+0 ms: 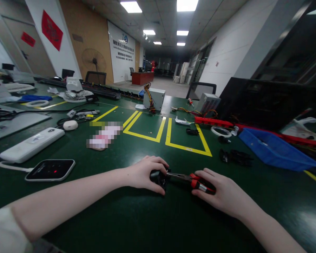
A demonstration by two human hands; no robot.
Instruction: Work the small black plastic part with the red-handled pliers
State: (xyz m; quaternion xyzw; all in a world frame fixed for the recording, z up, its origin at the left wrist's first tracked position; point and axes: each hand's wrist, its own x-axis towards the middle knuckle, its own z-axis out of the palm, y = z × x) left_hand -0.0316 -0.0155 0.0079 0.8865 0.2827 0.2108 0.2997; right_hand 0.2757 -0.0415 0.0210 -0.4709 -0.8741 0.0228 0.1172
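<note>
My left hand point(144, 173) is closed around a small black part point(158, 177), holding it low over the green tabletop point(116, 214). What kind of part it is cannot be made out. In my right hand point(218, 189) is a pair of long-nose pliers point(196, 182) with red and black handles. The metal jaws point left and reach the black part; whether they grip a piece of it is hidden. A few small black pieces point(235, 157) lie to the right, beyond my right hand.
Yellow tape outlines point(144, 136) mark the table ahead. A blue tray point(276, 147) stands at right, with a large black panel point(260, 102) behind it. A metal box with coloured wires point(155, 99) sits at the back. At left lie a white power strip-like bar point(33, 144) and a black-faced device point(51, 170).
</note>
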